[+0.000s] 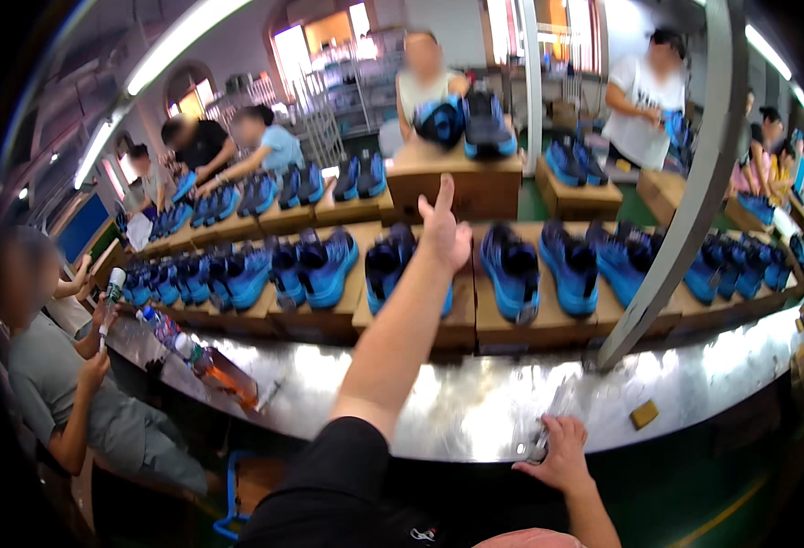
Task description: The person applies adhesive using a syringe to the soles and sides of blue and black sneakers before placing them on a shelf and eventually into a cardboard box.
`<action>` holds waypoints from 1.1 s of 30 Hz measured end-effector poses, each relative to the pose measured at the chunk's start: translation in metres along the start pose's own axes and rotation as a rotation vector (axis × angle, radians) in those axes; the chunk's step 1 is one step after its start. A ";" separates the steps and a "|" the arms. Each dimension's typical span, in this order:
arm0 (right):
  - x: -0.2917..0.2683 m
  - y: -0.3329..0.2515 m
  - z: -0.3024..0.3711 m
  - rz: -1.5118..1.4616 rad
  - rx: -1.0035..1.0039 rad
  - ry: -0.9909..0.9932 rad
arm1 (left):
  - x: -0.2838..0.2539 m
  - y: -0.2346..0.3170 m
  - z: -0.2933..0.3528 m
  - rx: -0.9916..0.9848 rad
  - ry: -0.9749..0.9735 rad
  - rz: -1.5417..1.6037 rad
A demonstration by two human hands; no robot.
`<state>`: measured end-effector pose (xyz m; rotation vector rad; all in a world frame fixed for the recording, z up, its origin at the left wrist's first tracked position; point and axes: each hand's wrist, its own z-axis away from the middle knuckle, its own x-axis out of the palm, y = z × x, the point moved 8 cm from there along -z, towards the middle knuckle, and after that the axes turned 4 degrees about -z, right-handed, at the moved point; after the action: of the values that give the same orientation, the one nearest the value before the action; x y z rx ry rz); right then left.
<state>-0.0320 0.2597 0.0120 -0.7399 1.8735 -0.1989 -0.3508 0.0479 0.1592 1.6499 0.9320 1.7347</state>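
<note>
Key relation: our left hand is stretched forward at full arm's reach, and the dark blue-soled shoe is beyond it, up and slightly right. That shoe sits on the raised carton; its long axis runs roughly toward us and away. The blurred blue shoe is just left of it, almost straight ahead of our fingertip, axis unclear. The person opposite is right behind both.

Left is clearly the nearer hand. One finger is extended upward, the others loosely curled, nothing seen in the grip. We overlap the carton's front face in this view; can't tell whether we touch it. Our forearm crosses in front of the shoe pair in the near row; the next shoe stands just right of it.

Right hand is low at the near edge of the metal bench, well apart from the shoes. Fingers curve around a small shiny piece; pinched or merely touched, we can't tell. Yellowish block lies to its right on the bench, apart from the fingers.
</note>
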 end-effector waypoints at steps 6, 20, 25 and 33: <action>0.028 0.021 0.009 0.145 0.077 -0.002 | 0.024 -0.054 -0.035 -0.187 0.179 0.127; 0.041 0.037 0.018 -0.123 0.117 -0.034 | -0.007 -0.039 -0.091 -0.160 0.199 -0.177; 0.045 0.049 0.030 -0.219 0.086 -0.042 | -0.004 -0.037 -0.116 -0.108 0.114 -0.318; 0.026 0.059 -0.005 -0.112 0.153 -0.161 | -0.034 0.059 -0.121 0.049 0.079 -0.327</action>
<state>-0.0662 0.2910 -0.0335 -0.7333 1.6468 -0.3407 -0.4646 -0.0273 0.1859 1.3752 1.2142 1.5717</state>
